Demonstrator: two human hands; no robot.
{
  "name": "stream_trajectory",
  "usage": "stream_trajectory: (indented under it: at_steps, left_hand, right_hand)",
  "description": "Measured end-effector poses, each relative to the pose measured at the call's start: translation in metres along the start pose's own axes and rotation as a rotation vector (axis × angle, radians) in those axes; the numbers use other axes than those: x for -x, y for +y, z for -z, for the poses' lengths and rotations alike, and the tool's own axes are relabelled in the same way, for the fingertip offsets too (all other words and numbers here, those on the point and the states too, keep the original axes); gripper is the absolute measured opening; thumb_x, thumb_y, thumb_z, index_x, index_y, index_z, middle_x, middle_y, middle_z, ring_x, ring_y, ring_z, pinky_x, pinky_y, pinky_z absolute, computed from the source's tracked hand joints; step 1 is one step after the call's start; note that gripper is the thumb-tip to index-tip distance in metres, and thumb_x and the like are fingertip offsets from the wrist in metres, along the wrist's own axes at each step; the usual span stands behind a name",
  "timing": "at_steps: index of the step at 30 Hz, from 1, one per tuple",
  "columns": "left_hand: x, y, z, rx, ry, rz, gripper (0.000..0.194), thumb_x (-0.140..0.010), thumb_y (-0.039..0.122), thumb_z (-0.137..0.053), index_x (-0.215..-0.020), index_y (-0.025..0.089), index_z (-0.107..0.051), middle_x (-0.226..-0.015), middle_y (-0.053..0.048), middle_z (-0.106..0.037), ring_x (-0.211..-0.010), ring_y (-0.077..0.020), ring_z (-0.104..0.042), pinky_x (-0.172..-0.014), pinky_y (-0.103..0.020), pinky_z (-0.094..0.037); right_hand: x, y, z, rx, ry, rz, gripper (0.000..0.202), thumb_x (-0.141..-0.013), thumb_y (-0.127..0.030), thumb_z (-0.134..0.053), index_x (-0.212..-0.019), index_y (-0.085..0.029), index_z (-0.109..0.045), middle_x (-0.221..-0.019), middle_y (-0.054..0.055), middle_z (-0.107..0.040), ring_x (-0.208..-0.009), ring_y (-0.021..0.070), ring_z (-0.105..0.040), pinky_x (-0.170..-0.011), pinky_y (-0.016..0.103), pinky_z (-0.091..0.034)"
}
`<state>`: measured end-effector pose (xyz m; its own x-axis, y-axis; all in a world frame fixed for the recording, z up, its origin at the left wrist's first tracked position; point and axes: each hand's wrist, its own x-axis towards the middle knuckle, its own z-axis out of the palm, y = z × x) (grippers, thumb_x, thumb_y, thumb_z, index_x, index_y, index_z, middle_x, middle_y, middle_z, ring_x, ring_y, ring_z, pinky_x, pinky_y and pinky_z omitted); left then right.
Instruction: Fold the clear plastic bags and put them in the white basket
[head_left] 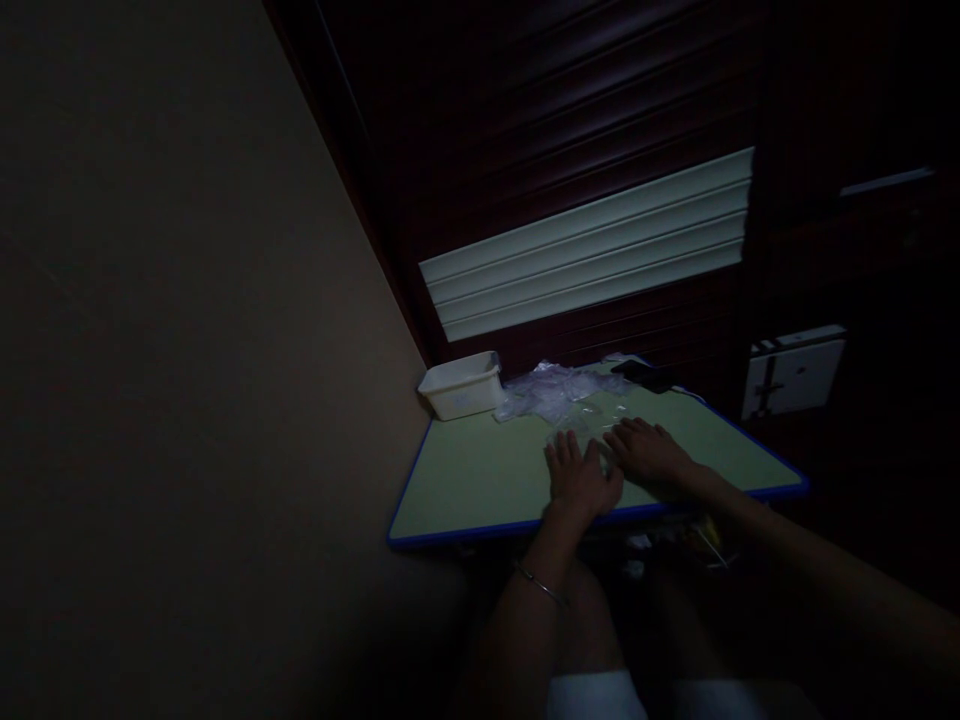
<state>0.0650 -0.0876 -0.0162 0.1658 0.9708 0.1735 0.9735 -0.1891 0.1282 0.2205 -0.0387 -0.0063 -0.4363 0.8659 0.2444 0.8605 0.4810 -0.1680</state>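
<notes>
Here, L hand [583,482] & R hand [646,452] at clear plastic [570,426], long axis unclear.

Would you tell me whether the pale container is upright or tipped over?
Upright: the pale container stands on the table with its open rim facing up.

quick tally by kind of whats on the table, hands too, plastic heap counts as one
Pale bin: 1
Clear plastic heap, pieces uncountable: 1
Dark flat object: 1
White cable: 1
Hands, left and right: 2
Total: 6
</notes>
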Motion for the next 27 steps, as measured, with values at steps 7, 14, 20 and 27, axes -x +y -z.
stream_trajectory:
  at_steps: [7,14,20,27]
  left_hand:
    - [0.01,0.0,0.009,0.014,-0.044,0.022,0.086,-0.084,0.073,-0.007,-0.149,0.022,-0.03,-0.16,-0.01,-0.011,-0.147,-0.0332,0.002,-0.116,-0.058,-0.002]
    - [0.044,-0.004,0.016,-0.041,-0.064,-0.034,0.086,-0.082,0.077,-0.012,-0.151,0.026,-0.022,-0.161,-0.006,-0.007,-0.147,-0.0331,0.005,-0.116,-0.058,-0.003]
    - [0.054,-0.004,0.019,-0.047,-0.052,-0.044,0.083,-0.081,0.077,-0.022,-0.15,0.032,-0.024,-0.161,-0.004,-0.009,-0.147,-0.0342,0.002,-0.116,-0.058,-0.006]
    - [0.054,-0.005,0.016,-0.066,-0.021,-0.062,0.085,-0.079,0.072,-0.036,-0.151,0.03,-0.022,-0.161,-0.006,-0.009,-0.147,-0.0358,0.003,-0.116,-0.06,-0.006]
  right_hand:
    - [0.007,0.044,-0.014,-0.045,0.11,0.171,0.044,-0.094,-0.037,-0.037,-0.118,-0.012,-0.063,-0.125,0.02,-0.062,-0.126,0.0318,-0.049,-0.102,0.045,-0.04]
    - [0.034,0.052,-0.015,-0.073,0.179,0.222,0.047,-0.091,-0.04,-0.045,-0.121,-0.008,-0.062,-0.129,0.024,-0.058,-0.123,0.0361,-0.051,-0.1,0.05,-0.043]
    - [0.054,0.003,0.02,-0.184,0.204,0.282,0.045,-0.096,-0.038,-0.037,-0.126,-0.015,-0.06,-0.136,0.017,-0.055,-0.125,0.0303,-0.051,-0.105,0.047,-0.039]
    - [0.041,-0.036,0.035,-0.218,-0.081,0.386,0.048,-0.099,-0.037,-0.026,-0.106,-0.015,-0.068,-0.11,0.014,-0.068,-0.104,0.0257,-0.062,-0.096,0.04,-0.042]
